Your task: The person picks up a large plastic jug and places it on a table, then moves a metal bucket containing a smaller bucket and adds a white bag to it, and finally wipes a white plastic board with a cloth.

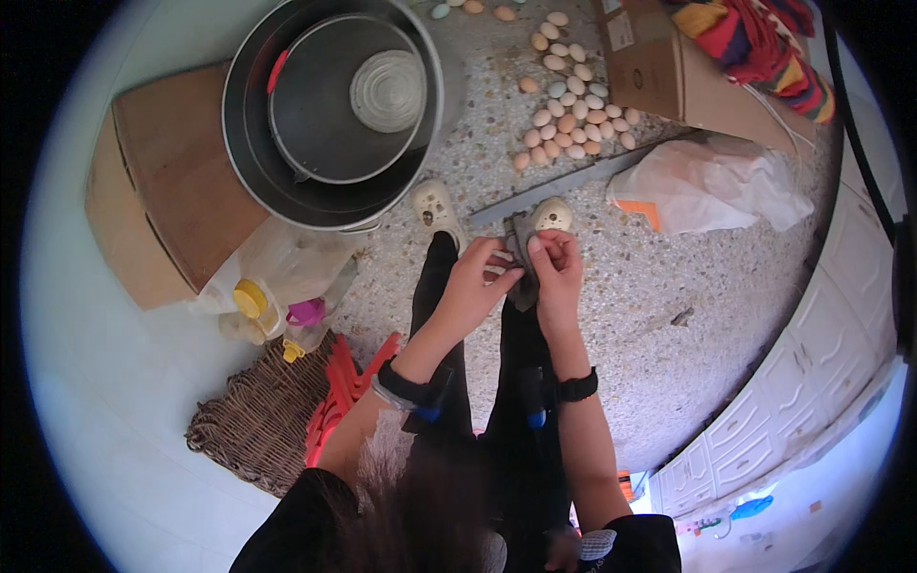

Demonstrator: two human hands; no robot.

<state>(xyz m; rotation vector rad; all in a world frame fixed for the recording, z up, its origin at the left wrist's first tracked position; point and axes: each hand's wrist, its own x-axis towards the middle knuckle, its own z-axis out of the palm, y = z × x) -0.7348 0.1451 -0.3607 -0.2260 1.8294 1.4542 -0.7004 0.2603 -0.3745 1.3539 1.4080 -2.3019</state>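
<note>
A small dark grey cloth [526,283] is held between my two hands, above my right foot. Its right edge is pinched by my right hand [557,268], thumb on top. On its left side, the fingertips of my left hand [476,283] touch the fabric, and the cloth partly hides them; whether they grip it is unclear. Beyond my hands, many eggs [566,123] in cream, brown and pale green lie on the speckled floor. A long flat grey strip [566,183] lies between the eggs and my feet, which wear cream clogs [433,208].
At upper left stands a large metal pot [236,136] with a smaller pan inside, beside a cardboard box [179,165]. Plastic jugs [269,315] and a wicker basket [251,422] are at left. Another box [645,71] and a white plastic bag [709,183] lie at right.
</note>
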